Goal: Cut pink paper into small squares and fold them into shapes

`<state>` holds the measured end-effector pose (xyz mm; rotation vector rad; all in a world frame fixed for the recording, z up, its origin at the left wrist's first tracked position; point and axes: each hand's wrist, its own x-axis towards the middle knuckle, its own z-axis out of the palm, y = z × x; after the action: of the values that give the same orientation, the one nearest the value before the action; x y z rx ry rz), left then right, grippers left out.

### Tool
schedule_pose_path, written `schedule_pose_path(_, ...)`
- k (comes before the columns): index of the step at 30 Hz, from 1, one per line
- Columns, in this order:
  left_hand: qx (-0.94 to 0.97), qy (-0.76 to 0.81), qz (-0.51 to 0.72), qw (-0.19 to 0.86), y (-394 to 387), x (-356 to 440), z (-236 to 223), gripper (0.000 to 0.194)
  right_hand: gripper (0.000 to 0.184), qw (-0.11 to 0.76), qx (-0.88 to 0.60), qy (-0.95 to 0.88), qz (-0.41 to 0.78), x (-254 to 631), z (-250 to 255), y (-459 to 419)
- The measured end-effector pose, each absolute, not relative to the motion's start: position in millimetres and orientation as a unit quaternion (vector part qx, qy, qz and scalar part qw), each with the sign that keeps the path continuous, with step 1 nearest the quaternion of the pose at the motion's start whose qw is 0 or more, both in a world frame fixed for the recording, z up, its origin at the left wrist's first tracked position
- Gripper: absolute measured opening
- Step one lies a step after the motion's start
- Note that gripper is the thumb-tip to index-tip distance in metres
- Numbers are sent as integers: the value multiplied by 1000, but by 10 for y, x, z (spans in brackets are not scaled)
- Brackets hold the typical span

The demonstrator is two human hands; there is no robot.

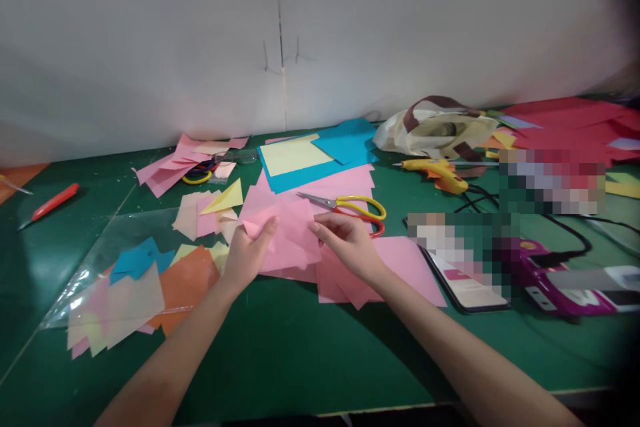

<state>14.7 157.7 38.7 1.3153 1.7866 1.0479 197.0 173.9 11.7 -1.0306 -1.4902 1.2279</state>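
A piece of pink paper [293,237] is held up between my two hands over the table. My left hand [250,250] grips its left side, thumb on top, where a corner is folded over. At the right edge, my right hand [347,240] pinches the paper between thumb and fingers. Scissors [337,202] with yellow and red handles lie just beyond my right hand on more pink sheets [405,267]. A blue sheet [350,140] and a cream sheet [293,157] lie farther back.
Paper pieces lie on a clear plastic bag [107,227] at left, near a red-handled cutter [55,203]. On the right are a yellow glue gun [437,173], a phone [463,273], a purple device [555,290] with cables and a cloth bag [405,133]. A white wall [150,47] stands behind.
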Motion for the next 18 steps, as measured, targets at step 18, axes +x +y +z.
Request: schedule_pose_path(18,528,514,382,558,1671,-23,227,49,21,528,-436,-566,459,1978,110,1752)
